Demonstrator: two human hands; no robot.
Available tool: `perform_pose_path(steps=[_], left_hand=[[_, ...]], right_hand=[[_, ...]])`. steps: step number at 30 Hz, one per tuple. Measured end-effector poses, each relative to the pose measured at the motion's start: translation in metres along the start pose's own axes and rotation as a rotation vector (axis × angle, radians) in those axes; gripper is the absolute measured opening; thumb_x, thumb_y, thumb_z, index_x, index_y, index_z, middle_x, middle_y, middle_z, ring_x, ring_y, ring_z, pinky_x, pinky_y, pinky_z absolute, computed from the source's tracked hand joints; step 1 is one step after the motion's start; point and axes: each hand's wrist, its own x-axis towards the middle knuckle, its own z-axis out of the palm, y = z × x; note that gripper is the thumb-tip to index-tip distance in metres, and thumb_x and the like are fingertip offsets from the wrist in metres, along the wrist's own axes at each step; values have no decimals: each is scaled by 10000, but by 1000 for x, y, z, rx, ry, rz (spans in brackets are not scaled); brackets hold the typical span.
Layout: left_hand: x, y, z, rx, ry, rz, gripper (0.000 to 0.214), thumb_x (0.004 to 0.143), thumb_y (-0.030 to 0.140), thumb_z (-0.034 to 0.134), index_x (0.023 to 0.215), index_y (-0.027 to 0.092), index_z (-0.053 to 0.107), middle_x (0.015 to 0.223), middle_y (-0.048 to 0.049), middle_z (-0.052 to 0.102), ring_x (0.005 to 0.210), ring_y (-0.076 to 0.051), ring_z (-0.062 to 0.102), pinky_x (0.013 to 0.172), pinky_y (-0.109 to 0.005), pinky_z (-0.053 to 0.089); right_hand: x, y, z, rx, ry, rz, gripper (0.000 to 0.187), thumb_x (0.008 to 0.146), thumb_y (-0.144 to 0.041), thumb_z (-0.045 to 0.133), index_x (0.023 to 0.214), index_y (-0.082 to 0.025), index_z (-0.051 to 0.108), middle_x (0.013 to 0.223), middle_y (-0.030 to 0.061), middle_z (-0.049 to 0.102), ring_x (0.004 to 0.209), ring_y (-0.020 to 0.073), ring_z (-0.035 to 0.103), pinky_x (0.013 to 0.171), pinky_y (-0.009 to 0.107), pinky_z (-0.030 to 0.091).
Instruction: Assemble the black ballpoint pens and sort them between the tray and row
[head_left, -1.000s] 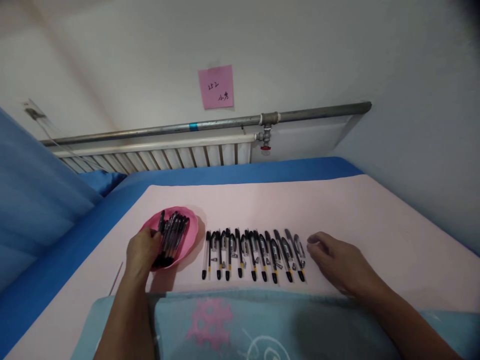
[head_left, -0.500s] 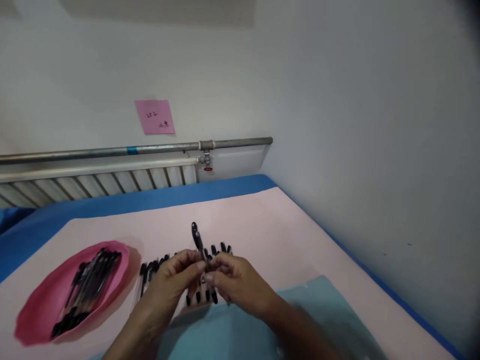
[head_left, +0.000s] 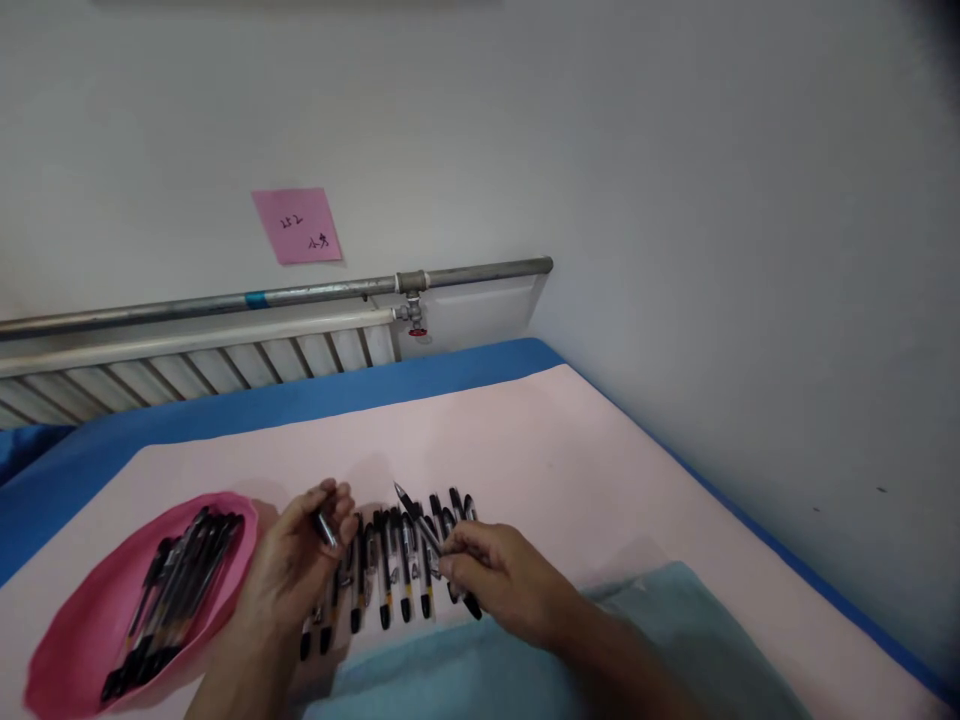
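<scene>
My right hand [head_left: 491, 575] is closed round a clear-barrelled black pen [head_left: 427, 530], its bare pointed tip slanting up and to the left. Apart from it, my left hand [head_left: 304, 550] has its palm turned up and fingers curled around a dark pen cap [head_left: 325, 528]. Between and below the hands, a row of capped black pens [head_left: 384, 575] lies side by side on the pink sheet [head_left: 480, 440]. Part of that row is hidden behind my hands.
At the left stands a pink oval basin [head_left: 71, 640] holding a heap of black pens [head_left: 176, 590]. A light blue cloth [head_left: 457, 670] lies along the near edge. Behind the blue-edged table are a radiator [head_left: 202, 370] and a metal pipe [head_left: 322, 292]; a wall [head_left: 735, 280] rises at right.
My hands have drawn apart from around one pen. The cap has come off and is in my left hand, which moved left; the uncapped pen is in my right.
</scene>
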Motion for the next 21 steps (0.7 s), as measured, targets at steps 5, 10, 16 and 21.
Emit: perform_pose_path(steps=[5, 10, 16, 21], left_hand=[[-12, -19, 4, 139, -217, -235, 236, 764, 259, 570, 958, 130, 609, 595, 41, 421, 388, -5, 270, 298, -120, 167], [-17, -25, 9, 219, -208, -175, 269, 709, 271, 646, 922, 107, 634, 578, 32, 444, 408, 2, 283, 321, -116, 167], [-14, -28, 5, 206, -148, -110, 218, 679, 261, 677, 829, 105, 656, 516, 50, 403, 400, 3, 274, 327, -118, 158], [-15, -29, 6, 154, -113, -80, 192, 679, 252, 678, 808, 112, 656, 510, 48, 411, 402, 0, 291, 329, -122, 164]], right_hand=[[5, -5, 2, 165, -127, 125, 180, 787, -282, 487, 654, -164, 517, 559, -39, 489, 427, 50, 366, 421, 185, 270], [9, -5, 6, 307, -246, 229, 121, 772, -258, 456, 728, -169, 525, 642, -20, 549, 372, 41, 346, 363, 178, 262], [10, 2, 20, 202, -114, 121, 113, 736, -258, 534, 674, -171, 496, 572, -45, 478, 449, 50, 348, 428, 184, 266], [7, 0, 22, 210, -63, 99, 158, 754, -317, 549, 721, -164, 543, 603, -36, 489, 511, 67, 387, 504, 205, 299]])
